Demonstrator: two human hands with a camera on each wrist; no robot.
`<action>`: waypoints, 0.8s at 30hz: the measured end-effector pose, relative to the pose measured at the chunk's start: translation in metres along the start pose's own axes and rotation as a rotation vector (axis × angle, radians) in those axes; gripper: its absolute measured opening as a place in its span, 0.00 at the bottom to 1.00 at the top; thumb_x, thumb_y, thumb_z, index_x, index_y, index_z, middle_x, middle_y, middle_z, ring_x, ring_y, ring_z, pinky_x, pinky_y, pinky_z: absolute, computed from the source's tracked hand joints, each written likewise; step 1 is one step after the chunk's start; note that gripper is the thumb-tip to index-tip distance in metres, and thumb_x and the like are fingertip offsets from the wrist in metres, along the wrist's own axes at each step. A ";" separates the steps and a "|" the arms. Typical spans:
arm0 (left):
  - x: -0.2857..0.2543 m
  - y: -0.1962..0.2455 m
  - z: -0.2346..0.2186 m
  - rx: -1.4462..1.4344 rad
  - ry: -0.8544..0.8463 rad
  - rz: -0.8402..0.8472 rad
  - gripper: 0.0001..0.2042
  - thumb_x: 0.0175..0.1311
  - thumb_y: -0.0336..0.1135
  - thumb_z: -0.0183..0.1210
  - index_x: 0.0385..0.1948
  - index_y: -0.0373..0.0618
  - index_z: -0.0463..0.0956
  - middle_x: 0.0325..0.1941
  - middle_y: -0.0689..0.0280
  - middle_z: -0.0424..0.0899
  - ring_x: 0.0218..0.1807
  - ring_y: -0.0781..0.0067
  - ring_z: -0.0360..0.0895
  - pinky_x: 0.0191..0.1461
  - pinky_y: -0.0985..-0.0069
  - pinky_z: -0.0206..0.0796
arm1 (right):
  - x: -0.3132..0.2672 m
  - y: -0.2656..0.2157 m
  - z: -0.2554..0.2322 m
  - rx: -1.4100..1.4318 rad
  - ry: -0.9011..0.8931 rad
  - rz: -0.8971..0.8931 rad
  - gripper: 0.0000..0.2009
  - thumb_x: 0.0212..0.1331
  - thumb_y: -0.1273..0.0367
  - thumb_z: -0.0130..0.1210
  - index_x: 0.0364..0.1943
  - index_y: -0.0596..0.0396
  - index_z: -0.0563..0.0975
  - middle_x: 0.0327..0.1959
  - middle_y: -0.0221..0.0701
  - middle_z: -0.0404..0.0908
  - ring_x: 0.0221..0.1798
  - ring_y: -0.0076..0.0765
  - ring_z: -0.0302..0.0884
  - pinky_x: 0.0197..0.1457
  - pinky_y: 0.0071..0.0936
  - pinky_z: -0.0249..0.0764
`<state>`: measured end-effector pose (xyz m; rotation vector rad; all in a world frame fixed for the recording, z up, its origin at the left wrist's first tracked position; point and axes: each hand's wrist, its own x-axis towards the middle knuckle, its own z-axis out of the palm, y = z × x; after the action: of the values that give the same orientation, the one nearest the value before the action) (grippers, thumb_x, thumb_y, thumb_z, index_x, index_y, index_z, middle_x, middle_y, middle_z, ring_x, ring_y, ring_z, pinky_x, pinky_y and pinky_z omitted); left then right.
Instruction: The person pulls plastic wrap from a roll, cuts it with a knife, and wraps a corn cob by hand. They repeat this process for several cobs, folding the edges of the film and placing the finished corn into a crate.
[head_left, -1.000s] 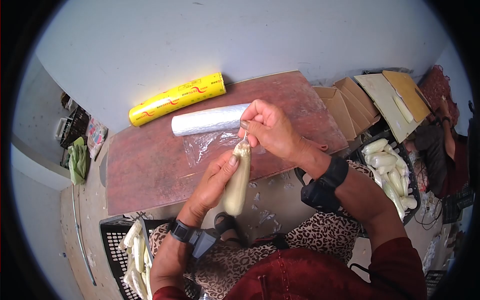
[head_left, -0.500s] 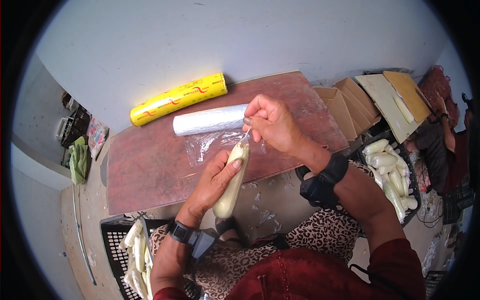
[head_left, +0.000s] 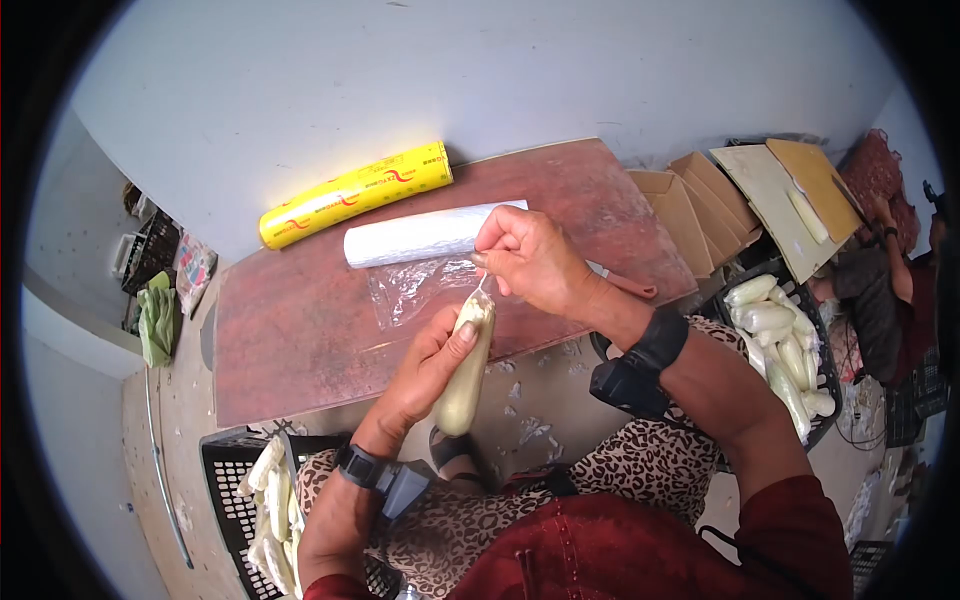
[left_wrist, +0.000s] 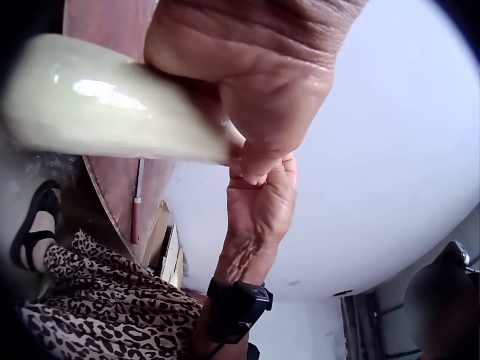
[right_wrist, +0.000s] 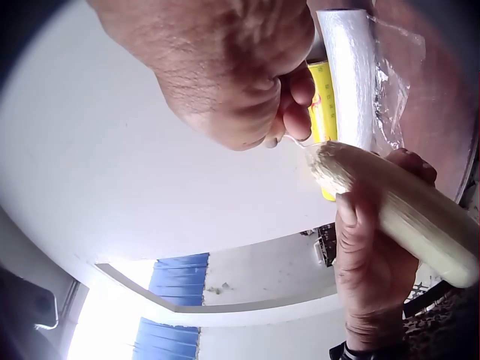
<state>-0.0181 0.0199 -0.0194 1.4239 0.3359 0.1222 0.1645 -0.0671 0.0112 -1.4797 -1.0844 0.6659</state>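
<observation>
My left hand [head_left: 425, 365] grips a pale green zucchini [head_left: 465, 385] wrapped in clear film, its thumb lying along the side near the stem end. The zucchini slants in front of the table edge, stem end up. Just above that end, my right hand [head_left: 535, 262] pinches the film's twisted tail [right_wrist: 296, 140] between thumb and fingers. In the left wrist view the zucchini's smooth, shiny blunt end [left_wrist: 82, 101] points left. Behind the hands, a roll of clear film [head_left: 430, 236] lies on the reddish table [head_left: 290, 350] with a loose sheet [head_left: 410, 290] drawn out.
A yellow printed film roll [head_left: 355, 195] lies at the back against the wall. Right of my right hand is a knife with a reddish handle [head_left: 628, 284]. Black crates with wrapped zucchini stand at left [head_left: 225, 490] and right [head_left: 825, 370]. Cardboard [head_left: 700, 215] and another person [head_left: 890, 290] are at far right.
My right hand, still pinching the film tail, has shifted slightly down and left, baring the knife on the table. The zucchini first swung its lower end left, then tilted back a little more upright.
</observation>
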 end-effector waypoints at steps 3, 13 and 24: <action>0.001 0.000 0.001 0.038 -0.009 0.000 0.13 0.70 0.44 0.53 0.43 0.44 0.70 0.36 0.72 0.73 0.40 0.82 0.68 0.44 0.80 0.63 | 0.002 0.006 0.001 -0.067 0.014 -0.024 0.02 0.60 0.78 0.52 0.34 0.60 0.71 0.26 0.31 0.79 0.22 0.16 0.71 0.24 0.17 0.68; 0.005 -0.034 -0.001 0.107 0.074 -0.204 0.16 0.67 0.46 0.57 0.39 0.39 0.72 0.32 0.70 0.74 0.33 0.82 0.69 0.35 0.80 0.64 | -0.002 0.038 0.011 -0.302 -0.014 -0.076 0.04 0.55 0.77 0.56 0.28 0.58 0.72 0.20 0.29 0.76 0.23 0.20 0.72 0.26 0.25 0.69; 0.000 -0.082 -0.002 -0.232 0.070 -0.505 0.20 0.67 0.45 0.57 0.50 0.36 0.71 0.40 0.63 0.80 0.37 0.74 0.78 0.40 0.74 0.73 | -0.007 0.084 0.033 -0.515 -0.224 -0.097 0.06 0.52 0.73 0.58 0.29 0.57 0.71 0.22 0.45 0.76 0.27 0.52 0.75 0.32 0.40 0.70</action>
<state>-0.0279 0.0096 -0.0999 1.0727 0.7053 -0.1965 0.1544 -0.0548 -0.0775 -1.8002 -1.5744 0.5120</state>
